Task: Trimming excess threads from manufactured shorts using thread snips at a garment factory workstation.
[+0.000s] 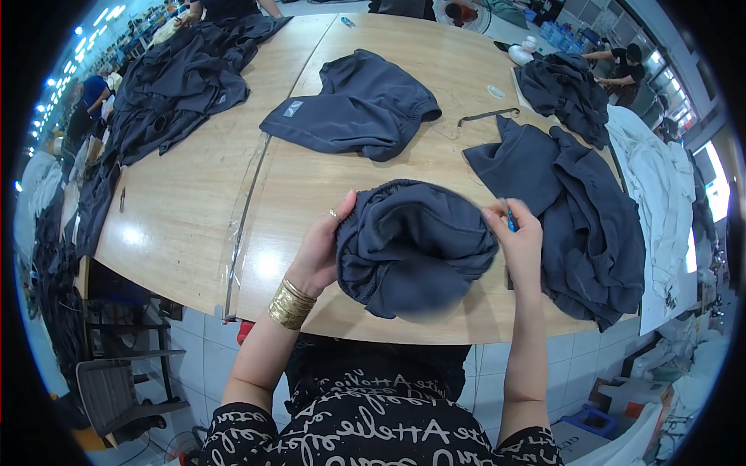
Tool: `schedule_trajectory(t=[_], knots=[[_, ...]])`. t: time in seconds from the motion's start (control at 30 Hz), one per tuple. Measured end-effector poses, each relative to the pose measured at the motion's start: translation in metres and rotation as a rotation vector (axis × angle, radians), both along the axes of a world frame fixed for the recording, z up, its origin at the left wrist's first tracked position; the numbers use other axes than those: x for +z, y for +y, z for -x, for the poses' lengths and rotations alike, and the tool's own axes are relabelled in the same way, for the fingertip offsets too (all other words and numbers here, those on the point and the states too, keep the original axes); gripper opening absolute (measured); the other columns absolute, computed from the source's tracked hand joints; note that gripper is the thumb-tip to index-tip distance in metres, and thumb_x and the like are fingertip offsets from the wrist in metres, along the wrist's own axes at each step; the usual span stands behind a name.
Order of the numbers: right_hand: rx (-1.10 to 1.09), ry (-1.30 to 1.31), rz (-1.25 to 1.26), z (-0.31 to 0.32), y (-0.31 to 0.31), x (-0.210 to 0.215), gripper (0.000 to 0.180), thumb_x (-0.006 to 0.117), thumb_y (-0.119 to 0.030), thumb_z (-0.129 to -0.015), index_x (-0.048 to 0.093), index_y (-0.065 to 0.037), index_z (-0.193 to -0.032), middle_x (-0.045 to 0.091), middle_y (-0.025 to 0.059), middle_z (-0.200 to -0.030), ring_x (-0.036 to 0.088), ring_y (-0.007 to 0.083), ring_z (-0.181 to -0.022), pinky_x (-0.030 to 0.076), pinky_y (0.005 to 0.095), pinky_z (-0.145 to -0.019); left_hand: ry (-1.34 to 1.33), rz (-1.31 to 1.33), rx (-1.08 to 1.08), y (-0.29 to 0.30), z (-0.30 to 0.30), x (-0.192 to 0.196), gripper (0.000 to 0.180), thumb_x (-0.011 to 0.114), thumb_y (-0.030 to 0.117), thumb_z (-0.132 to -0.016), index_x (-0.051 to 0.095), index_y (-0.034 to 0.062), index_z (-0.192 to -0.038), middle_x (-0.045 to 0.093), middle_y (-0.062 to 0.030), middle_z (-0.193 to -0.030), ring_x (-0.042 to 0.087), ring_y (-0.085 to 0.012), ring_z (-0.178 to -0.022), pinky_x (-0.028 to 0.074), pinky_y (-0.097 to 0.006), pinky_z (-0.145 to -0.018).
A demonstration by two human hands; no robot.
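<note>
Grey gathered garment point(416, 252), hollow, left fingers point(346, 205) clasping side, right fingers point(493, 217) holding edge and blue tool point(511, 222)

Garment point(423, 245) is matt cloth; table point(183, 221), glossy wood.

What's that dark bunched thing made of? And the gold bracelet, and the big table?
The dark grey gathered garment seems to be soft, matte fabric, since it bunches and folds. The wide gold cuff bracelet looks like shiny metal because it glints, though coated plastic is possible. The large light-brown table could be smooth wood or laminate, from its woody colour and bright reflections.
</note>
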State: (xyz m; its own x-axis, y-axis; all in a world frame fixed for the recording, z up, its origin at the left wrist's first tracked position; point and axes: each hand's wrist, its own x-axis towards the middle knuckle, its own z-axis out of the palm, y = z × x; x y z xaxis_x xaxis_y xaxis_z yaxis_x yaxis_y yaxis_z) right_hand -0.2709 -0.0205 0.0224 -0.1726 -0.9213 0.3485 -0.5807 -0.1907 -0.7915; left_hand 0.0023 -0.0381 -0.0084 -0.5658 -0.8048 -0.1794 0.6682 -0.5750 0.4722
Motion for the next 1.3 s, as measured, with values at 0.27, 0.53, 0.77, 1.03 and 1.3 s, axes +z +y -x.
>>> schedule_trajectory(t=[0.27, 0.53, 0.77, 1.03, 1.3], knots=[[0.379, -0.047, 0.205, -0.071, 0.024, 0.025, 0.024, 0.072, 0.003, -0.069, 0.067, -0.006, -0.090, 0.057, 0.0024, -0.077, 0.051, 0.0086, -0.058, 0.039, 0.0220, -0.051, 0.182, -0.119, -0.094, 0.003, 0.010, -0.016, 0.048, 0.035, 0.037, -0.098, 0.045, -0.0016, -0.126, 0.056, -0.0169, -0.121, 0.059, -0.0236, -0.106, 0.048, -0.037, -0.093], [0.313, -0.032, 0.335, -0.086, 0.009, -0.002, 0.024, 0.074, 0.002, -0.067, 0.068, -0.006, -0.089, 0.057, 0.0037, -0.075, 0.051, 0.0132, -0.059, 0.039, 0.0243, -0.052, 0.222, -0.181, -0.188, 0.002, 0.021, -0.021, 0.051, 0.032, 0.039, -0.098, 0.045, -0.0020, -0.126, 0.056, -0.0178, -0.121, 0.059, -0.0247, -0.105, 0.049, -0.038, -0.091], [0.367, -0.047, 0.216, -0.080, 0.006, -0.018, 0.016, 0.068, 0.003, -0.068, 0.058, -0.002, -0.078, 0.054, 0.0050, -0.068, 0.054, 0.0166, -0.059, 0.043, 0.0272, -0.054, -0.523, 0.236, 0.085, 0.018, 0.017, 0.005, 0.036, 0.068, 0.011, -0.076, 0.057, -0.0051, -0.107, 0.063, -0.0107, -0.102, 0.061, -0.0155, -0.089, 0.049, -0.027, -0.080], [0.381, -0.023, 0.268, -0.067, 0.021, -0.001, 0.020, 0.060, 0.010, -0.068, 0.060, -0.002, -0.084, 0.058, 0.0033, -0.073, 0.055, 0.0132, -0.058, 0.042, 0.0240, -0.051, -0.330, 0.016, 0.015, 0.006, 0.017, -0.012, 0.042, 0.059, 0.012, -0.080, 0.051, -0.0072, -0.117, 0.062, -0.0171, -0.107, 0.064, -0.0240, -0.092, 0.052, -0.032, -0.083], [0.514, -1.201, -0.039, -0.011, 0.044, 0.028, 0.012, 0.052, -0.014, -0.091, 0.052, -0.006, -0.081, 0.050, 0.0007, -0.066, 0.046, 0.0067, -0.054, 0.034, 0.0177, -0.050, -0.262, -0.074, 0.030, 0.009, 0.018, -0.016, 0.049, 0.057, 0.014, -0.081, 0.045, -0.0110, -0.120, 0.059, -0.0213, -0.112, 0.062, -0.0288, -0.098, 0.051, -0.036, -0.088]])
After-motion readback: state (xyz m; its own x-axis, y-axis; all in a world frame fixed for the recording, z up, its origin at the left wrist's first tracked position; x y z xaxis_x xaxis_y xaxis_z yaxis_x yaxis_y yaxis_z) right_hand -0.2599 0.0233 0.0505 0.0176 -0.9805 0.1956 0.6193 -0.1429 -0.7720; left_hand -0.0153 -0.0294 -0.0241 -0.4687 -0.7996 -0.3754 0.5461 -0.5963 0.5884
